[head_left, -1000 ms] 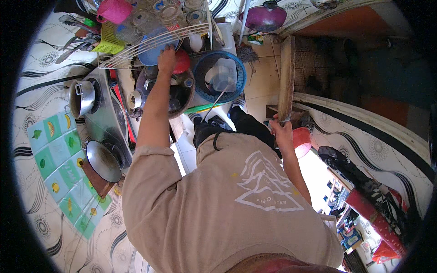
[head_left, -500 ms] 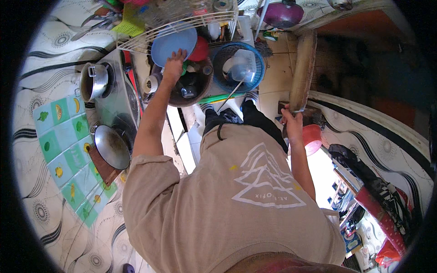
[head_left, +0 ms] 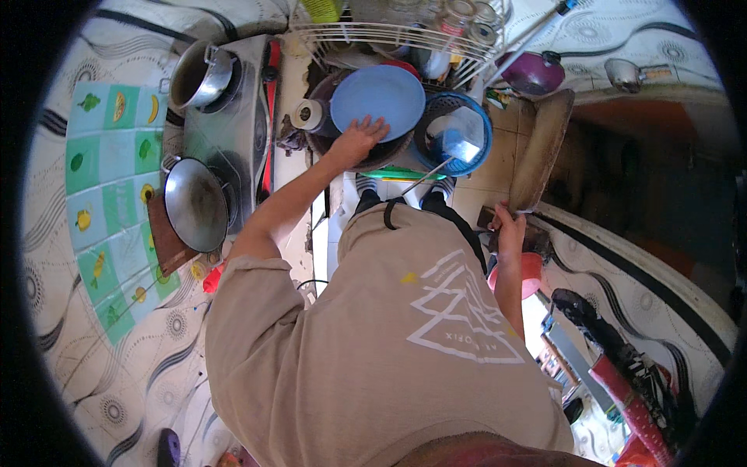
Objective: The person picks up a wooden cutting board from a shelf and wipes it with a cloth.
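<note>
My left hand (head_left: 360, 145) reaches forward, its fingers over the near rim of a round light-blue plastic plate (head_left: 379, 93), gripping it. The plate is above a dark round basin (head_left: 381, 156), covering most of what is in it. My right hand (head_left: 508, 226) is out to the right, beside a brown wooden board (head_left: 542, 148). Its fingers are bent together, and I cannot make out what is in them. Right of the plate stands a blue plastic basket (head_left: 484, 144) with a clear container (head_left: 464, 128) in it. A thin stick (head_left: 426, 179) leans out of the basket toward me.
A white wire rack (head_left: 397, 33) with jars stands beyond the plate. To the left, a stove (head_left: 253, 117) holds a metal pot (head_left: 204, 74) and a wok (head_left: 196, 204). A purple pan (head_left: 534, 74) hangs at the far right. A pink bucket (head_left: 527, 274) is below my right hand.
My left hand has brought the blue plate nearer and to the right, over the dark basin. My view has turned somewhat left. The right hand stays beside the wooden board.
</note>
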A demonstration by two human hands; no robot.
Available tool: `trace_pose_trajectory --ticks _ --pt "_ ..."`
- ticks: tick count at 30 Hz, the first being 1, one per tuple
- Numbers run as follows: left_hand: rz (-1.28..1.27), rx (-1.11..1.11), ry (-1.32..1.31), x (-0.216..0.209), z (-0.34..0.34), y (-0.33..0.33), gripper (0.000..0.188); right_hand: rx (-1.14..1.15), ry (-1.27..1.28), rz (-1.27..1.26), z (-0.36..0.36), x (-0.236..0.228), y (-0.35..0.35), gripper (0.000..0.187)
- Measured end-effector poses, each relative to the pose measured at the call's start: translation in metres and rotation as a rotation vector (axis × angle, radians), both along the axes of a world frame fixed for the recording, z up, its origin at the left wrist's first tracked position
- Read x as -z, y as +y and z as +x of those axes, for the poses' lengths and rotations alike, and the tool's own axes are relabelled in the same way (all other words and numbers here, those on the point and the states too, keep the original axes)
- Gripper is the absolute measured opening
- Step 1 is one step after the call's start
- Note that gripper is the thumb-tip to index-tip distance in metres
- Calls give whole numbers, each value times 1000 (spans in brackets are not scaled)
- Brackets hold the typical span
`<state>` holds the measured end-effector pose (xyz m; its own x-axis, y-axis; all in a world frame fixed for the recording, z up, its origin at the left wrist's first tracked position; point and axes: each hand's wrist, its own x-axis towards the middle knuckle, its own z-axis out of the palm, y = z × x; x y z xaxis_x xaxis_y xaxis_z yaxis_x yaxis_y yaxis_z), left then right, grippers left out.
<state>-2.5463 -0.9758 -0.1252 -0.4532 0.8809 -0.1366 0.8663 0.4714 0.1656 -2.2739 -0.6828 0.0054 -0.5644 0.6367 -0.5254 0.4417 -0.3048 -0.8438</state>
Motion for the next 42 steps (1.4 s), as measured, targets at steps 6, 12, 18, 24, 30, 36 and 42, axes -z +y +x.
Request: trace_pose_trajectory --ticks 6,12,18,24,30,36,42 --pt "-5 17 22 12 19 -12 63 -69 25 25 -20 -5 -9 20" --pt "31 -25 -69 -12 27 -16 55 -95 27 67 -34 -6 -16 21" --pt "97 35 -57 -13 45 -7 54 -103 26 20 -42 -4 -18 23" --pt "233 70 -113 -14 51 9 60 -58 5 14 -40 -6 -17 23" --pt "375 55 -250 -24 63 48 66 -34 63 -28 -32 1 -2 23" --pt "803 -195 -549 -37 69 80 61 17 52 -51 -33 -12 -1 22" --pt "717 -818 -874 -39 51 84 36 57 63 -88 -28 -18 3 20"
